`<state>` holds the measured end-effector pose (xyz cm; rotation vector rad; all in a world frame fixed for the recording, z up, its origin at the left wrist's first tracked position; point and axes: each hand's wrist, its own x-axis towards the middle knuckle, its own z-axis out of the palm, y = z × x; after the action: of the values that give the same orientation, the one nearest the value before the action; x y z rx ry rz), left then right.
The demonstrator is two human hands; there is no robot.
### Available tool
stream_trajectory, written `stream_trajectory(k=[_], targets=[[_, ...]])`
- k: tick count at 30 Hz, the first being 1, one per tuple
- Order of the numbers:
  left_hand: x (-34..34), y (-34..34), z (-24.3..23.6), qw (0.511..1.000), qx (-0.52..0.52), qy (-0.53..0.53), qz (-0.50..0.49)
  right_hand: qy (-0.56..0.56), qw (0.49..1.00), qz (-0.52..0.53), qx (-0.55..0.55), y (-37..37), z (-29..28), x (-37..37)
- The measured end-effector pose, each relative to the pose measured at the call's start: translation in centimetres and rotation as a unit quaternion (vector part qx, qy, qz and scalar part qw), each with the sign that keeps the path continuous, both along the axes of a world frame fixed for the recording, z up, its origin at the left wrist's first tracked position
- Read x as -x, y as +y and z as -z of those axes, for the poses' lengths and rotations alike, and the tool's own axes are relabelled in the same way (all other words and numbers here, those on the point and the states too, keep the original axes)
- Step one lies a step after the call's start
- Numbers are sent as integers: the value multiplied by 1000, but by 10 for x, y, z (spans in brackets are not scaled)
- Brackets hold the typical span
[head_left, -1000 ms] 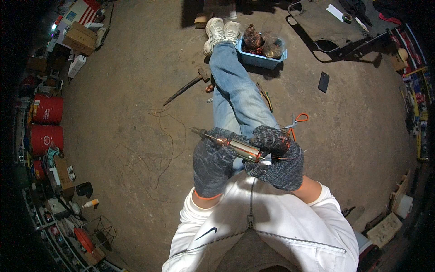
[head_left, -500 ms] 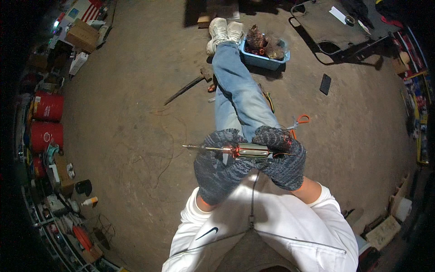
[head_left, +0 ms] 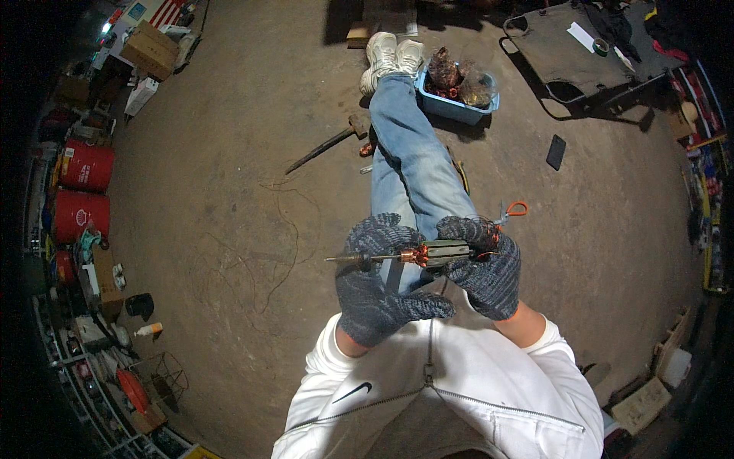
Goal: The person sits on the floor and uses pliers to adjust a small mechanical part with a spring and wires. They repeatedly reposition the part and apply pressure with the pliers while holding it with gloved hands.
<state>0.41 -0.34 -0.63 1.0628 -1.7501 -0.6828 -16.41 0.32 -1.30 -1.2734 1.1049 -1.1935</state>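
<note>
My right hand [head_left: 485,271], in a dark grey knit glove, is closed on a motor armature [head_left: 445,252] with a grey laminated core and copper windings. Its thin shaft extends left across my gloved left hand [head_left: 371,294], which has its thumb stretched apart below the shaft and its fingers loosely beside it. The armature lies roughly level above my outstretched jeans-clad legs [head_left: 413,153]. An orange-handled cutting tool [head_left: 517,208] is partly hidden beyond my right hand. Loose thin wires [head_left: 275,229] lie on the floor to the left.
A blue bin [head_left: 459,111] of copper scrap stands by my shoes. A hammer [head_left: 329,145] and a black phone [head_left: 556,153] lie on the floor. A dark folding frame [head_left: 566,69] is at upper right. Red drums [head_left: 82,218] and boxes [head_left: 149,50] line the left; more clutter lines the right.
My left thumb has moved down, away from the armature, and that hand has opened. The armature has levelled out and shifted slightly right, still in my right hand.
</note>
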Motion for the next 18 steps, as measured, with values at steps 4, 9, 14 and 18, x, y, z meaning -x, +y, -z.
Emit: stream_trajectory(k=[4,9,14,18], targets=[[-1,1,0,997,25,-75,-16,-3,999,-23,-35,-1,4,4],[10,-1,3,998,45,26,-27,-13,997,-53,-52,-3,18,4],[20,5,8,984,-68,157,-40,-94,991,-35,-84,-2,20,-4],[13,7,20,983,-163,82,-24,-15,999,-3,44,-9,16,-9]])
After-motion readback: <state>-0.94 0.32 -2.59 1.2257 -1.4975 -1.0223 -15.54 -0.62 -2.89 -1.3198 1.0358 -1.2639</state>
